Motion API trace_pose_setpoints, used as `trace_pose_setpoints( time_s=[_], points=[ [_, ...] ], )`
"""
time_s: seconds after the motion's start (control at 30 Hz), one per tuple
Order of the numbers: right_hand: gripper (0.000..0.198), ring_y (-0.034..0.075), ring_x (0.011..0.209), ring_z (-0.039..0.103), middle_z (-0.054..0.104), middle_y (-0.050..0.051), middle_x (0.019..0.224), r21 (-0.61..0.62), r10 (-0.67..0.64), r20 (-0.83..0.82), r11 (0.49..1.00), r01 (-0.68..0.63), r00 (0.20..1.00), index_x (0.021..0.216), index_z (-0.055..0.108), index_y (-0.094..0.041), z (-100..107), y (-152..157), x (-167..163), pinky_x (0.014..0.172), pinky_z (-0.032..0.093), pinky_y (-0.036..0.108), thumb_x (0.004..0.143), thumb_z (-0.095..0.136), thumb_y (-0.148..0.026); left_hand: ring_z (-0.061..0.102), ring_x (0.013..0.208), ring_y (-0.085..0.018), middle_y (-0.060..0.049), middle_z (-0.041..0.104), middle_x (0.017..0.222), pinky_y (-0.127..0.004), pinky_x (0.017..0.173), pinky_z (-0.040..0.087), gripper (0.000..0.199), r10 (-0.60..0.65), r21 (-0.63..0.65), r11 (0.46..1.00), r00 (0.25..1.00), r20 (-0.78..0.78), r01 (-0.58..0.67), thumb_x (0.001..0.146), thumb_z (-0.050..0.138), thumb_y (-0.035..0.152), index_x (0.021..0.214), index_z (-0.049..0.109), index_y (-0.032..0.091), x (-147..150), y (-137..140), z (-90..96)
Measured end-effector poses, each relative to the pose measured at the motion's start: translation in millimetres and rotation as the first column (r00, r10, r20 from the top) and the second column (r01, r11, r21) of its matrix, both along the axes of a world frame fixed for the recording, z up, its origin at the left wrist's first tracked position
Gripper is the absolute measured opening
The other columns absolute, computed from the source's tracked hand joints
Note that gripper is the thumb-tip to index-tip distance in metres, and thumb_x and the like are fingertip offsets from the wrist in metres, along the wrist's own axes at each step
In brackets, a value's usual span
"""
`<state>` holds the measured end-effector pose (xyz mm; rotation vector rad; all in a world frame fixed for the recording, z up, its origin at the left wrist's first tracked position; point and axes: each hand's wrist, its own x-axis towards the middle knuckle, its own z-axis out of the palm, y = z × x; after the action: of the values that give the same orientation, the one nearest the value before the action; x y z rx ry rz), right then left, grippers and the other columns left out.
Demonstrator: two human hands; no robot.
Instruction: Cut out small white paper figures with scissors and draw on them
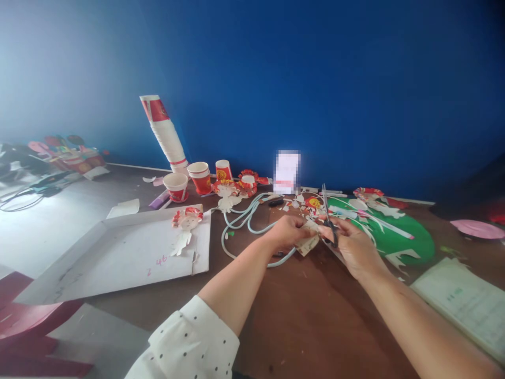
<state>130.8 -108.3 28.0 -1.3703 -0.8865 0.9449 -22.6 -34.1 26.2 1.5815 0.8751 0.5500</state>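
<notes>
My left hand (290, 233) pinches a small cream piece of paper (308, 243) with dark marks on it, above the brown table. Close beside it, my right hand (353, 246) is closed around a pair of scissors (330, 223) with black handles. The blades point up and away from me, and I cannot tell whether they are parted. Fingers of both hands nearly meet at the paper. Just beyond them lie red, yellow and white paper scraps (313, 202). A pale blue cable (252, 221) loops on the table left of my left hand.
A leaning stack of paper cups (168, 139) and red cups (175, 187) stand by the blue wall. Cut-cup figures lie on a white board (134, 242). On the right are a green disc (418, 237), a marker (389, 223), an open notebook (465, 295) and a pink cutout (477, 229).
</notes>
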Motion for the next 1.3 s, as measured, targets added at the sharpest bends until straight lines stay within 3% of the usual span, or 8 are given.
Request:
trace_pose_setpoints(
  time_s=[0.2,0.4,0.63,1.0,1.3],
  points=[
    [0.053,0.019,0.063,0.065,0.071,0.0,0.069,-0.021,-0.007,0.096,1.0,0.009,0.995,0.102,0.067,-0.023,-0.3,0.7,2.2,0.055,0.047,0.027,0.056,0.081,-0.045,0.044,0.052,-0.008,0.001,0.054,0.059,-0.021,0.051,0.034,0.031,-0.042,-0.036,0.998,0.999,0.0,0.042,0.067,0.071,0.043,0.072,0.066,0.013,1.2,-0.6,-1.1],
    [0.048,0.018,0.062,0.062,0.07,0.001,0.07,0.01,-0.039,0.16,0.999,0.038,0.986,0.1,0.065,-0.023,1.1,0.5,1.9,0.055,0.046,0.028,0.06,0.077,-0.046,0.043,0.048,-0.007,0.001,0.056,0.058,-0.02,0.046,0.032,0.026,0.023,-0.179,0.984,0.996,0.088,-0.007,0.066,0.074,0.037,0.069,0.062,0.014,5.1,-6.0,1.3],
    [0.049,0.016,0.061,0.061,0.068,-0.001,0.069,0.034,-0.046,0.125,0.999,0.042,0.991,0.103,0.065,-0.02,-1.5,1.3,2.4,0.056,0.045,0.026,0.06,0.077,-0.04,0.045,0.046,-0.008,0.001,0.055,0.053,-0.02,0.048,0.036,0.018,0.1,-0.306,0.951,0.983,0.155,-0.049,0.066,0.075,0.026,0.067,0.062,0.014,6.2,-12.8,10.7],
    [0.043,0.017,0.063,0.061,0.069,-0.002,0.07,0.005,-0.004,0.097,1.0,0.004,0.995,0.097,0.065,-0.024,0.4,-0.6,1.6,0.057,0.045,0.026,0.058,0.078,-0.036,0.041,0.042,-0.008,0.0,0.055,0.052,-0.021,0.039,0.027,0.038,0.012,-0.263,0.965,0.999,0.046,0.001,0.057,0.08,0.047,0.071,0.066,0.014,-0.2,-1.5,-0.6],
    [0.048,0.014,0.059,0.057,0.068,-0.002,0.071,0.003,0.056,0.044,0.998,-0.056,0.997,0.098,0.065,-0.023,-2.2,-1.3,3.7,0.053,0.041,0.024,0.055,0.083,-0.034,0.047,0.046,-0.009,0.0,0.058,0.057,-0.021,0.042,0.033,0.036,-0.016,-0.302,0.953,0.998,0.057,0.033,0.056,0.082,0.041,0.071,0.067,0.013,-3.6,1.3,1.6]
  ],
)
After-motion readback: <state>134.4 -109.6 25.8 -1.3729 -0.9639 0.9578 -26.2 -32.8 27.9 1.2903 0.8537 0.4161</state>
